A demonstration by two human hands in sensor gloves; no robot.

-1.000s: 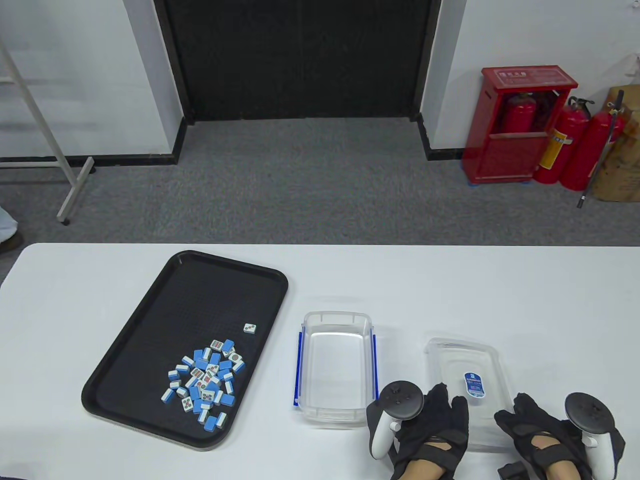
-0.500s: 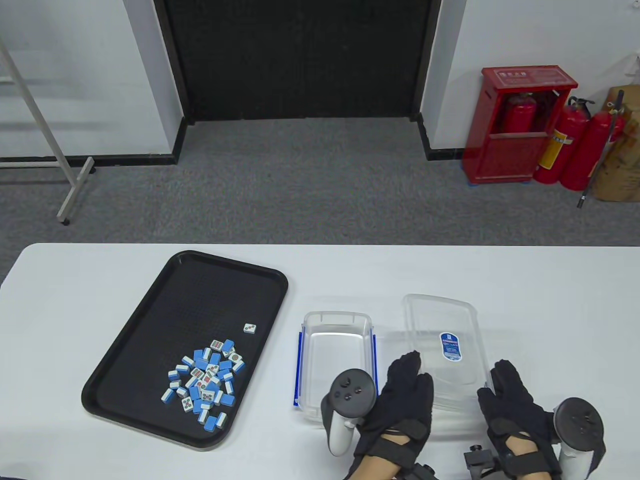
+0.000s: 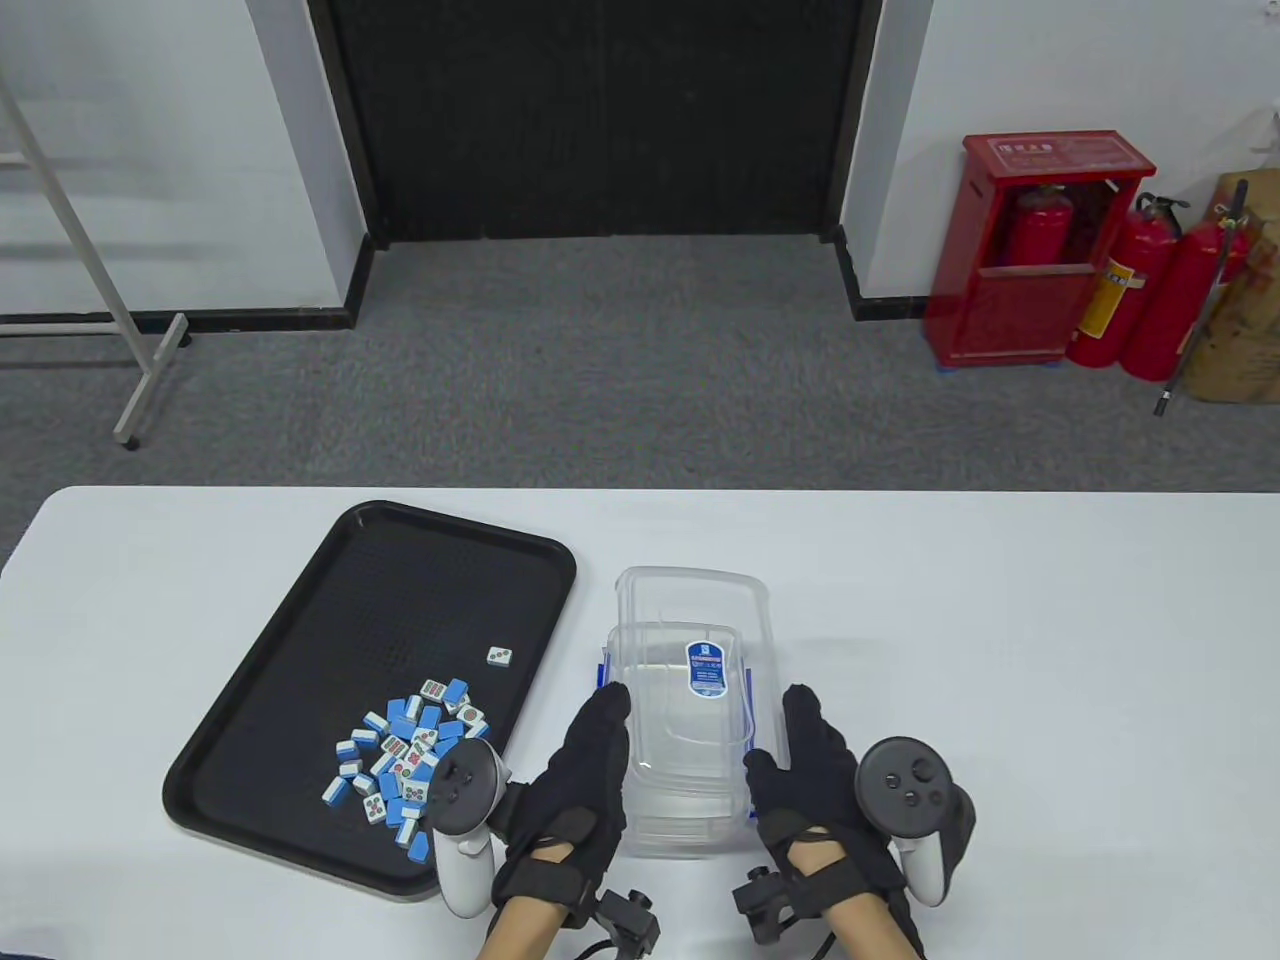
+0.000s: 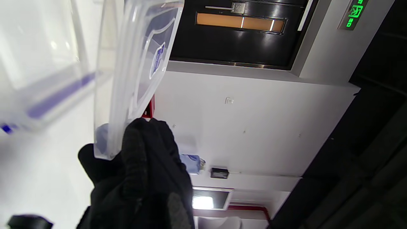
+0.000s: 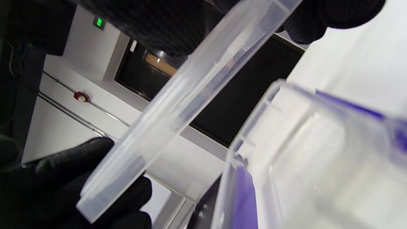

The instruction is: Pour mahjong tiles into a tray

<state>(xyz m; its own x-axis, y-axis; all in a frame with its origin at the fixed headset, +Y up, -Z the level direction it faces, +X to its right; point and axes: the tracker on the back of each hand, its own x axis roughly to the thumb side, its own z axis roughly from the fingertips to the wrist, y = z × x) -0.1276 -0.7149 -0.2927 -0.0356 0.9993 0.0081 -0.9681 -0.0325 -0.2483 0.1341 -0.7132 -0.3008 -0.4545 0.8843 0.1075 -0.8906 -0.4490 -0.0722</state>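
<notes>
A black tray (image 3: 300, 700) lies at the table's left with a heap of blue-and-white mahjong tiles (image 3: 410, 765) near its front and one lone tile (image 3: 500, 656) apart. An empty clear box (image 3: 735, 690) with blue clips stands right of the tray. Both hands hold a clear lid (image 3: 700, 610) with a blue label just above the box: my left hand (image 3: 580, 780) grips its left edge, my right hand (image 3: 810, 770) its right edge. The left wrist view shows the lid (image 4: 133, 73) held on edge above my fingers (image 4: 149, 159), the right wrist view the lid (image 5: 190, 105) over the box (image 5: 302, 159).
The white table (image 3: 1000, 620) stretches out to the right and behind the box. Beyond its far edge lie grey carpet, a dark doorway and a red extinguisher cabinet (image 3: 1040, 260).
Both hands have lifted the lid from the table at the right and carried it left, until it hangs over the empty box. Tray and tiles have not moved.
</notes>
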